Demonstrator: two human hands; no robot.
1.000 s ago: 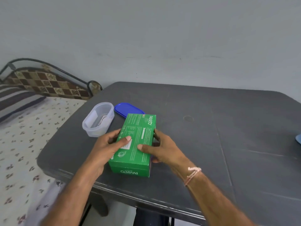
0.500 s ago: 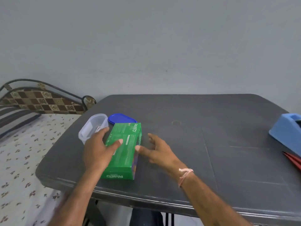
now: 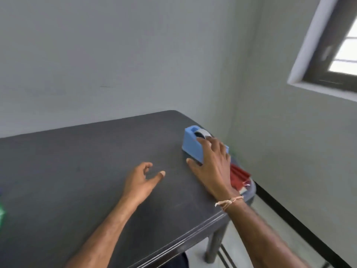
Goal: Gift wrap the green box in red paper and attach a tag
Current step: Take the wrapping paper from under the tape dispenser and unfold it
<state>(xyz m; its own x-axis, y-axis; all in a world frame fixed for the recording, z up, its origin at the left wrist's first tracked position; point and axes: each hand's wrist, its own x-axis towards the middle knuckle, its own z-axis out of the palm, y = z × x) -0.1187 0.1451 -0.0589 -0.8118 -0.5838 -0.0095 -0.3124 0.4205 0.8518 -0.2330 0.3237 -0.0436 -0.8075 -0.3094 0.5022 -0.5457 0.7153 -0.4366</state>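
Observation:
Only a sliver of the green box point(image 3: 1, 213) shows at the far left edge of the dark table point(image 3: 77, 171). Folded red paper point(image 3: 239, 176) lies at the table's right end, partly hidden behind my right hand point(image 3: 212, 167). That hand is spread out over the near end of a blue tape dispenser point(image 3: 191, 146), fingers extended and holding nothing. My left hand point(image 3: 141, 182) hovers over the middle of the table with loosely curled fingers, empty. No tag is visible.
The table's right corner and edge lie just past the dispenser and paper. A grey wall stands behind, with a window point(image 3: 338, 47) at the upper right. A table leg point(image 3: 214, 246) and floor show below.
The view has swung right, away from the green box. Both hands left the box; my right hand moved across to the blue tape dispenser, and my left hand now hangs over the table.

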